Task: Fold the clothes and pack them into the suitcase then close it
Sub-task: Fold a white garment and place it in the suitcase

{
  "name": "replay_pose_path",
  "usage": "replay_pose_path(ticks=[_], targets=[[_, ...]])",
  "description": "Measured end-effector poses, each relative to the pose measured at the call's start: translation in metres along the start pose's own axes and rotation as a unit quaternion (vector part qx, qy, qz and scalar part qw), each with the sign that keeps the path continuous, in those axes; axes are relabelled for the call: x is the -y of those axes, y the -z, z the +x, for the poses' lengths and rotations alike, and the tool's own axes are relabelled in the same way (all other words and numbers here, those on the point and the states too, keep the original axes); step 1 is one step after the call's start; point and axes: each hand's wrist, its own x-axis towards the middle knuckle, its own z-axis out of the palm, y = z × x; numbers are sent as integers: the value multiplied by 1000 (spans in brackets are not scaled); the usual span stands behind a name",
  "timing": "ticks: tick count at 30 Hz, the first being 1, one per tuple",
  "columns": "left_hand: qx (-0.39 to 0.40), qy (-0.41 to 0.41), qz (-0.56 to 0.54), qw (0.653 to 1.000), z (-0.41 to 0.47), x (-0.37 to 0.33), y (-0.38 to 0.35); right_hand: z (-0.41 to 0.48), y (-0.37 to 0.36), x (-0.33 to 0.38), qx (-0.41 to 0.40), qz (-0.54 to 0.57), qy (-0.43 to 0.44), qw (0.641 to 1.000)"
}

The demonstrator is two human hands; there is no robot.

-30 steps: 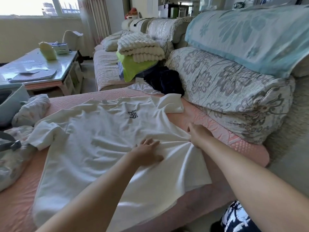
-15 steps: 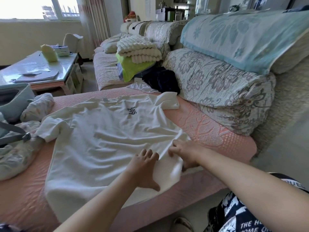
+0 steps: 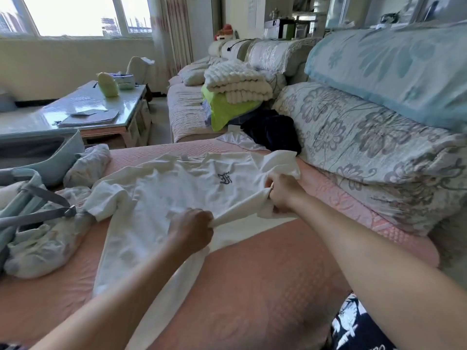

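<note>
Folding the white T-shirt [image 3: 161, 198], lifting its right edge.
Gripping that raised edge with both hands, fingers curled on cloth: left hand [image 3: 193, 227] nearer, right hand [image 3: 284, 192] farther. Working with the shirt spread on the pink cushion [image 3: 278, 286], long axis running near to far, collar far. Probably carrying the edge leftward next. Counting one shirt, two hands, one open suitcase [image 3: 75, 150] far left.

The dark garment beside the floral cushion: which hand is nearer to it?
Right. The right hand grips the white shirt in front of the dark garment; the left hand grips it nearer the person, farther left.
</note>
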Motion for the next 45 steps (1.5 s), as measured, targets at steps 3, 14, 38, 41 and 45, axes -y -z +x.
replay_pose_path(ticks=[3, 14, 38, 41, 45], targets=[[24, 62, 53, 996, 45, 34, 20, 36, -6, 19, -33, 101, -27, 994], [-63, 41, -291, 954, 170, 88, 22, 144, -64, 54, 72, -35, 110, 991], [84, 72, -45, 993, 73, 180, -4, 98, -111, 111, 149, -104, 184, 966], [217, 57, 15, 974, 50, 163, 16, 65, -98, 115, 202, -77, 197, 956], [361, 67, 46, 929, 31, 138, 24, 30, -93, 108, 247, -63, 203, 945]])
